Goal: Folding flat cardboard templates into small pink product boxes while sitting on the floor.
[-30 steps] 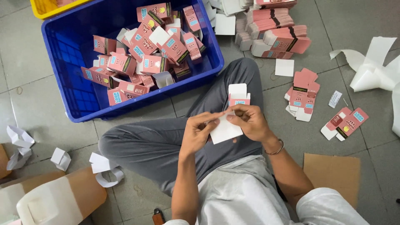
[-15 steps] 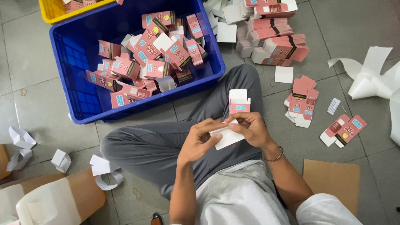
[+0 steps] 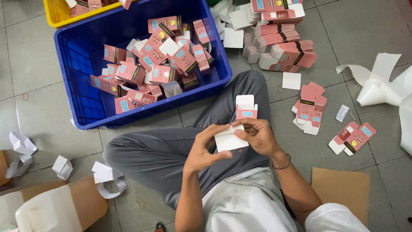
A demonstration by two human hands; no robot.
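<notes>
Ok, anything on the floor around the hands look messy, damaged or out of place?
Nothing looks damaged. Torn white paper strips lie crumpled on the tiles at right, with more scraps at left. Flat pink cartons are scattered loosely beside the knee, and folded ones lie jumbled in the blue crate.

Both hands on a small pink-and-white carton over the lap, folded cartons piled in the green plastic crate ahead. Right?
Not quite: the plastic crate holding the folded pink cartons is blue, not green, as the head view shows. The rest holds: the left hand and right hand both grip the small pink-and-white carton over the lap.
</notes>
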